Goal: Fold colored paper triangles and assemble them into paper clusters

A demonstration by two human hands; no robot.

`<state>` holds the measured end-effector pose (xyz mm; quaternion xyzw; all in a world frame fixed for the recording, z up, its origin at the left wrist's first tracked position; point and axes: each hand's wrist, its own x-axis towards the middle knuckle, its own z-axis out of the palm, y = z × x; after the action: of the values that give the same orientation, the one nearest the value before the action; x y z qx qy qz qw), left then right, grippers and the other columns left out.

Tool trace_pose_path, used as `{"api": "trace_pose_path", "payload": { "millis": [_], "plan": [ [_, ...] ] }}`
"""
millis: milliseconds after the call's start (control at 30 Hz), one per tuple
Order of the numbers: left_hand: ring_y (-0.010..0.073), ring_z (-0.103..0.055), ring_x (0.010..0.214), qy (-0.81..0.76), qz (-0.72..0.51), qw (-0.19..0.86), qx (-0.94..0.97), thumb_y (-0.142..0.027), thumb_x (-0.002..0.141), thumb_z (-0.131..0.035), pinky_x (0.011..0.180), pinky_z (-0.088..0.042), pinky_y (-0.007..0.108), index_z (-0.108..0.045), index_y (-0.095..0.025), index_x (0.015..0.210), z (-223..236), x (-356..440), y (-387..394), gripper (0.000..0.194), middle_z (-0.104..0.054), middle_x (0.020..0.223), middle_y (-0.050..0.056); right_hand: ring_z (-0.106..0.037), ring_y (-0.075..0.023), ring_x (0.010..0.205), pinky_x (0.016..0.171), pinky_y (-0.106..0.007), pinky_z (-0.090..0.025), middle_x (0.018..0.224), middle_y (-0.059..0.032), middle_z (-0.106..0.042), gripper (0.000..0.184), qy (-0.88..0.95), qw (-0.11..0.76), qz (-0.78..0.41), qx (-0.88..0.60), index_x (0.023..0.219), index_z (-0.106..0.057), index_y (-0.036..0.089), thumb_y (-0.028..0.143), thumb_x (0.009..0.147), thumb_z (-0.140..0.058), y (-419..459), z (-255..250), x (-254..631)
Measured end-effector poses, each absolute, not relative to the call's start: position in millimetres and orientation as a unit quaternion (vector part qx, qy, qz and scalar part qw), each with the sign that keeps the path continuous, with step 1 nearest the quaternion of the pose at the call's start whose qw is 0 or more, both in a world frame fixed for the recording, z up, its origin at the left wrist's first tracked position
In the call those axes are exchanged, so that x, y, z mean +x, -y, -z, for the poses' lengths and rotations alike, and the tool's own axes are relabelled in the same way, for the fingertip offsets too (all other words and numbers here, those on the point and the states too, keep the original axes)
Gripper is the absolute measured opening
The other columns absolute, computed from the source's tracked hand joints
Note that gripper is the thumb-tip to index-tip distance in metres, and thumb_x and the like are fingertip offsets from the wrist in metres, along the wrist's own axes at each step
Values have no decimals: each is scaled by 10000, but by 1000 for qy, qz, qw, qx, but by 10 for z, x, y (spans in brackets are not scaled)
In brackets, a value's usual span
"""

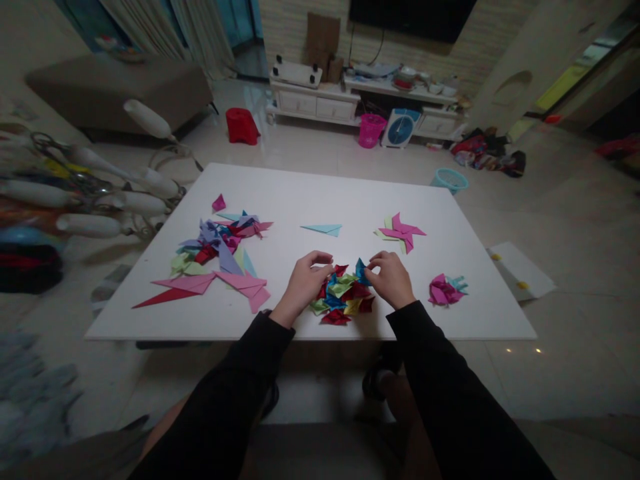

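Note:
A small heap of folded paper pieces (343, 299) in red, blue, green and yellow lies near the front edge of the white table (320, 193). My left hand (306, 280) rests on the heap's left side with its fingers curled onto a red piece. My right hand (391, 277) sits on the right side and pinches the tip of a blue piece (361, 269) between thumb and fingers. Both arms wear black sleeves.
A larger pile of folded paper shapes (217, 250) lies at the left of the table, with long pink and red triangles in front. A light blue triangle (323, 229), a pink-and-green pinwheel (399, 232) and a pink crumpled bundle (444, 290) lie farther out. Handled tools (95, 193) stand off the table's left.

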<state>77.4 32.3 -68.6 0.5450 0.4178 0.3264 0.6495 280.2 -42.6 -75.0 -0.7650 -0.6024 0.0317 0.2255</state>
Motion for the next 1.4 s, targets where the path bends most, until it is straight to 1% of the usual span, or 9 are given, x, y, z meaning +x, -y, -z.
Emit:
{"api": "trace_pose_path", "payload": {
  "millis": [100, 267, 500, 600, 700, 833, 967, 1200, 1400],
  "plan": [
    [138, -654, 712, -420, -330, 653, 537, -223, 716, -697, 689, -538, 277, -677, -131, 936, 663, 770, -325, 239, -710, 1013, 86, -539, -261, 922, 719, -371, -469, 865, -77, -673, 167, 608, 179, -24, -773, 651, -675, 219, 207, 814, -647, 439, 839, 2843],
    [146, -661, 730, -425, -331, 654, 531, -211, 719, -666, 664, -530, 262, -671, -136, 895, 654, 768, -330, 192, -705, 1008, 87, -511, -284, 940, 743, -389, -481, 833, -108, -654, 207, 636, 173, -29, -751, 613, -677, 222, 221, 820, -681, 429, 936, 2852],
    [180, -693, 789, -430, -328, 658, 525, -186, 748, -603, 657, -533, 266, -655, -134, 902, 633, 761, -348, 170, -687, 990, 89, -500, -287, 947, 732, -378, -473, 836, -104, -663, 150, 643, 135, -22, -753, 632, -701, 221, 183, 777, -703, 410, 950, 2838],
    [176, -693, 810, -429, -330, 652, 531, -171, 757, -600, 676, -532, 262, -660, -135, 902, 605, 748, -344, 162, -687, 1014, 89, -505, -292, 947, 731, -382, -471, 849, -106, -665, 103, 638, 120, -19, -760, 677, -713, 218, 194, 777, -697, 405, 935, 2808],
    [168, -687, 802, -431, -329, 642, 541, -151, 759, -603, 687, -530, 259, -667, -137, 904, 587, 745, -333, 159, -691, 1002, 81, -514, -302, 966, 766, -401, -479, 891, -108, -669, 62, 641, 130, -19, -756, 805, -727, 209, 220, 809, -666, 392, 909, 2734],
    [161, -677, 775, -432, -320, 651, 535, -134, 773, -587, 669, -523, 253, -662, -136, 909, 581, 760, -314, 155, -691, 966, 78, -534, -303, 1037, 892, -440, -487, 1050, -104, -670, 289, 653, 200, -41, -729, 1123, -689, 182, 224, 853, -596, 366, 853, 2540],
    [151, -658, 793, -419, -323, 650, 546, -136, 775, -607, 682, -520, 243, -672, -137, 901, 581, 770, -301, 142, -686, 996, 76, -539, -294, 1098, 966, -456, -481, 1187, -114, -630, 534, 675, 250, -68, -691, 1398, -532, 176, 213, 866, -571, 343, 805, 2366],
    [130, -641, 716, -417, -328, 648, 546, -135, 777, -609, 673, -513, 245, -674, -143, 892, 633, 776, -312, 132, -688, 961, 65, -544, -300, 1068, 964, -486, -481, 1159, -115, -636, 583, 671, 259, -82, -690, 1443, -494, 202, 223, 865, -563, 319, 824, 2340],
    [144, -657, 748, -421, -327, 634, 560, -125, 794, -585, 685, -516, 254, -672, -137, 903, 641, 779, -321, 141, -693, 978, 75, -555, -289, 1036, 952, -478, -482, 1131, -107, -645, 644, 656, 296, -84, -689, 1499, -415, 206, 222, 869, -547, 314, 827, 2346]
  ]
}}
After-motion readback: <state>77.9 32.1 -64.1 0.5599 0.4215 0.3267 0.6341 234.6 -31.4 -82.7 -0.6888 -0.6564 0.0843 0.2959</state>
